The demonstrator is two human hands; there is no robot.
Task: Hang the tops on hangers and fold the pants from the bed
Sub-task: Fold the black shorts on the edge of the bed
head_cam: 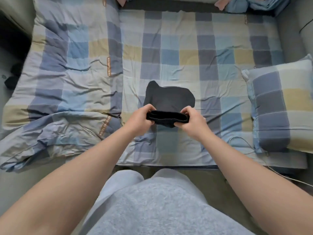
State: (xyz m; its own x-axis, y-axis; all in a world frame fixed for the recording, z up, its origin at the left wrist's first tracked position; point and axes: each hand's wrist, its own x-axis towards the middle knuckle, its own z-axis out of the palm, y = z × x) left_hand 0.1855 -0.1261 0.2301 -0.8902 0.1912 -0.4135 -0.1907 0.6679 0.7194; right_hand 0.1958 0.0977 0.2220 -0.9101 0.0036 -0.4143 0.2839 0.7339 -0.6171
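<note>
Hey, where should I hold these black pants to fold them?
Grip the black pants by the ribbed waistband, one end each for left hand and right hand, coming from the near side: it is a straight, thick edge, and the rest lies on the bed beyond.

Soft daylight, faint shadows, wide-angle edge warp

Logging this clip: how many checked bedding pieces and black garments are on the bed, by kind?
Sheet: 1
Quilt: 1
Pillow: 1
Black garment: 1
Total: 4
</note>
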